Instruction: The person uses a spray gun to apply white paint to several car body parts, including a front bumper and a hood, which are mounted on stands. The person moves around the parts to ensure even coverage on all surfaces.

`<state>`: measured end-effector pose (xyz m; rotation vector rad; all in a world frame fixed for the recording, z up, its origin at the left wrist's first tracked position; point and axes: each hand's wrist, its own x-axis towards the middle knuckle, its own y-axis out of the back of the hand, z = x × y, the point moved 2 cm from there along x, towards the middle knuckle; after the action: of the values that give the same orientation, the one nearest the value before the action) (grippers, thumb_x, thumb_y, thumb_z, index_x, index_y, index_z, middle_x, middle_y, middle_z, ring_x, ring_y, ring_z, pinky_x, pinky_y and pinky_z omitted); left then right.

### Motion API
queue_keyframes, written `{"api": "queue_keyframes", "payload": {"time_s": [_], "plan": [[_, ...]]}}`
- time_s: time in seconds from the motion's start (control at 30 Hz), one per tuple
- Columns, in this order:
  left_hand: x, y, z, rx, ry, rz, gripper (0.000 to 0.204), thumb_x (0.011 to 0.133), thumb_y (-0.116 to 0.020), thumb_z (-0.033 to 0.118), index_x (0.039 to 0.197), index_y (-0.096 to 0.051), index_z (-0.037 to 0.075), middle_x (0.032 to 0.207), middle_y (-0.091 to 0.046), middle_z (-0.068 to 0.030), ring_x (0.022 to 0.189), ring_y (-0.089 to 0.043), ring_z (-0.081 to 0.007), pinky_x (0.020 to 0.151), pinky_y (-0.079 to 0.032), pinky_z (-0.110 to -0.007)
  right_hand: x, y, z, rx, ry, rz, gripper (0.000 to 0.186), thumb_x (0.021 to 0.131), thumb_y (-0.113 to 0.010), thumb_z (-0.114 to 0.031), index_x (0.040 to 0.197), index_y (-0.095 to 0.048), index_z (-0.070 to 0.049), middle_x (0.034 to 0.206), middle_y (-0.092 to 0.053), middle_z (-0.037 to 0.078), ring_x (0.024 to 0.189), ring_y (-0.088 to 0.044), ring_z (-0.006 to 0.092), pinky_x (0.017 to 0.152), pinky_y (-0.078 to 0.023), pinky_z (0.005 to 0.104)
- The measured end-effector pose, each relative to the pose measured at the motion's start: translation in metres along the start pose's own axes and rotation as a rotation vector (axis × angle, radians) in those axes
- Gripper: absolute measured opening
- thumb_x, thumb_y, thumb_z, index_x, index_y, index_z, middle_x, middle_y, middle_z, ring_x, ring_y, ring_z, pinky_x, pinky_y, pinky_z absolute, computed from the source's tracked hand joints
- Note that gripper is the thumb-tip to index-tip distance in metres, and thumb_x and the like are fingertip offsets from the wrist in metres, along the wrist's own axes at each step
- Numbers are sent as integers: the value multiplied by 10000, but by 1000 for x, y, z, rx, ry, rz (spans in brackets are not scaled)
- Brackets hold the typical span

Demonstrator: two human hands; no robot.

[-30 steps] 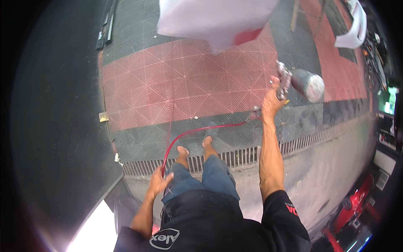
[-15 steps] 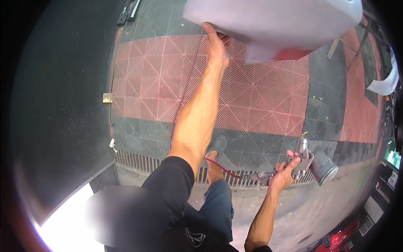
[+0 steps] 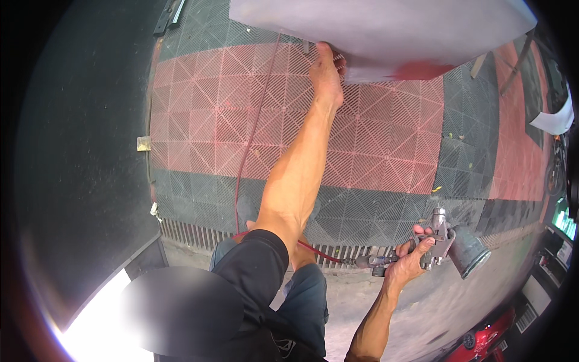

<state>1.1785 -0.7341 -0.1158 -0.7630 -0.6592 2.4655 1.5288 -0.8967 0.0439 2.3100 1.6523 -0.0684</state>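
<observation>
Right hand [image 3: 407,265] at 4 o'clock: grip clenched round the spray gun [image 3: 442,238], fingers wrapped on its handle. Cup [image 3: 469,252] hangs off the gun toward 4 o'clock, its rim over the concrete floor [image 3: 422,314]. Red hose [image 3: 319,254] leaves the gun's fitting toward 10 o'clock and passes behind the left forearm.

Left hand [image 3: 327,77] just past 12: thumb at the lower edge of the pale panel [image 3: 374,36], fingers curled by that edge. Can't tell if that grip is clamped on it or just touching. Panel spans 11 to 1, cut off by frame top; red patch [image 3: 419,70] on its lower edge at 1.

Room: gun well apart from panel, ribbed floor tiles [image 3: 386,151] between. Left forearm crosses this span. Dark wall [image 3: 84,163] bounds 9 o'clock; drain grate [image 3: 193,235] borders the tiles at 8.
</observation>
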Motion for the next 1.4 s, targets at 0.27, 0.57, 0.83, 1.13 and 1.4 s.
{"api": "queue_keyframes", "payload": {"time_s": [0.27, 0.57, 0.83, 1.13, 1.4], "plan": [[23, 28, 16, 52, -58, 11, 730, 989, -444, 728, 1208, -617, 53, 1137, -649, -53, 895, -554, -136, 785, -475, -332, 12, -6, 17, -6, -5, -3, 493, 1041, -596, -443, 1260, -519, -8, 1069, -676, 103, 517, -373, 66, 462, -323, 241], [34, 31, 64, -4, -200, 66, 677, 1033, -428, 662, 1185, -618, 30, 1006, -647, -33, 822, -548, -149, 730, -455, -319, -5, -16, 21, 21, -19, -46, 442, 1058, -574, -420, 1232, -535, -16, 1054, -688, 97, 511, -375, 70, 477, -344, 250], [34, 43, -8, 672, -374, -123, 530, 1045, -548, 463, 1092, -708, -40, 956, -732, -92, 812, -636, -197, 773, -515, -359, -10, -24, 20, 32, -33, 26, 429, 1058, -581, -406, 1219, -549, -10, 1039, -689, 93, 520, -367, 75, 480, -338, 258], [-22, 195, -46, 1447, -81, -251, 321, 968, -528, 221, 945, -642, -78, 953, -655, -335, 956, -626, -521, 830, -490, -555, -26, -55, 16, 76, 3, -37, 368, 1060, -594, -349, 1224, -545, -23, 1034, -641, 78, 544, -385, 71, 491, -345, 245], [-246, 316, 33, 1437, 584, 149, 623, 1028, -501, 548, 824, -656, -19, 621, -619, -155, 549, -653, -256, 587, -505, -404, -48, -113, 68, -114, 246, -307, 194, 1008, -684, -136, 1120, -672, 21, 915, -659, 14, 786, -568, 69, 670, -464, 237]]}}
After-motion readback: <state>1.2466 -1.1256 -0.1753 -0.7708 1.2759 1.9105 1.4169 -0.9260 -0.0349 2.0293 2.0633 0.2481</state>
